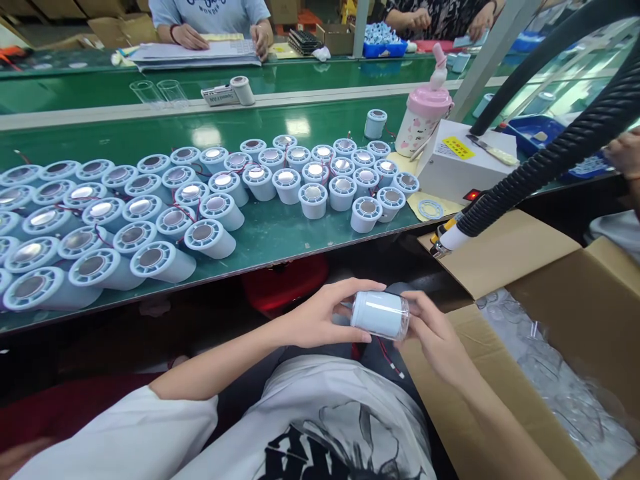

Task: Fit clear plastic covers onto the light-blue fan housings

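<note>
Above my lap, a light blue cylinder (pixel 379 313) lies on its side inside a clear plastic sleeve. My left hand (pixel 334 312) grips its left end between thumb and fingers. At the other end, the fingers of my right hand (pixel 431 330) close on the clear rim. A thin red and black wire (pixel 387 357) with a white connector dangles below it. On the green bench ahead, many similar light blue cylinders (pixel 210 239) stand in rows, with round metallic discs on top and red-black wires among them.
An open cardboard box (pixel 450 373) with clear plastic pieces (pixel 545 373) is at my right. A black flexible hose (pixel 540 153) hangs over it, beside a white machine (pixel 465 160). A pink cup (pixel 423 117) stands behind the cylinders. Two co-workers sit across the bench.
</note>
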A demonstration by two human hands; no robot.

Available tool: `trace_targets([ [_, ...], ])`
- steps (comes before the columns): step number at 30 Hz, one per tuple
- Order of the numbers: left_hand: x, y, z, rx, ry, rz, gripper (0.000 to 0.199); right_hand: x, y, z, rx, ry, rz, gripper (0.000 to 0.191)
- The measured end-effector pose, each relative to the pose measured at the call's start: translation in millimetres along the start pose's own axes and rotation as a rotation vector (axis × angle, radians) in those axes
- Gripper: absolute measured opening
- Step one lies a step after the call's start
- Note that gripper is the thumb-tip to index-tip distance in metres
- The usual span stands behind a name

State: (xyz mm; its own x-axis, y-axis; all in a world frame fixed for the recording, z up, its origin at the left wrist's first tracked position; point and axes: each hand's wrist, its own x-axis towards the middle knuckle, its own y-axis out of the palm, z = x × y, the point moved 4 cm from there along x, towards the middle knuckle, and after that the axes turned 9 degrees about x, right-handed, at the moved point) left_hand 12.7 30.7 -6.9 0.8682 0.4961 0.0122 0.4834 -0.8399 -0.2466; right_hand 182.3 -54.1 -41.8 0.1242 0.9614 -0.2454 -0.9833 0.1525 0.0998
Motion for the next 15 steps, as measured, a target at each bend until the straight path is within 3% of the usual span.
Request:
trace_targets([
  [1, -0.3, 0.1, 0.2, -0.017, -0.028, 0.003, 0.065, -2.1, -3.3, 6.7, -0.138, -0.196, -0.034, 0.023],
  [3, -0.6, 0.4, 0.4, -0.041, -0.076, 0.013, 0.066, -10.1, -2.4, 19.0, -0.388, -0.563, 0.006, 0.042],
  [5, -0.5, 0.9, 0.5, -0.055, -0.115, 0.037, 0.065, -17.3, 2.6, 24.2, -0.525, -0.758, 0.134, 0.055],
  [6, -0.2, 1.1, 0.4, -0.061, -0.126, 0.055, 0.064, -18.6, 3.8, 24.4, -0.53, -0.763, 0.18, 0.057],
  [8, 0.6, 0.8, -0.9, -0.065, -0.114, 0.088, 0.066, -16.5, 2.7, 21.4, -0.397, -0.61, 0.207, 0.057],
  [12, 1.7, -2.2, -4.6, -0.068, -0.016, 0.117, 0.074, -11.7, -0.9, 6.7, 0.092, -0.194, 0.208, 0.049],
  [15, 0.7, -0.9, -0.3, -0.166, -0.029, 0.149, 0.071, -11.8, -4.1, -0.7, 0.181, -0.066, 0.194, 0.046],
])
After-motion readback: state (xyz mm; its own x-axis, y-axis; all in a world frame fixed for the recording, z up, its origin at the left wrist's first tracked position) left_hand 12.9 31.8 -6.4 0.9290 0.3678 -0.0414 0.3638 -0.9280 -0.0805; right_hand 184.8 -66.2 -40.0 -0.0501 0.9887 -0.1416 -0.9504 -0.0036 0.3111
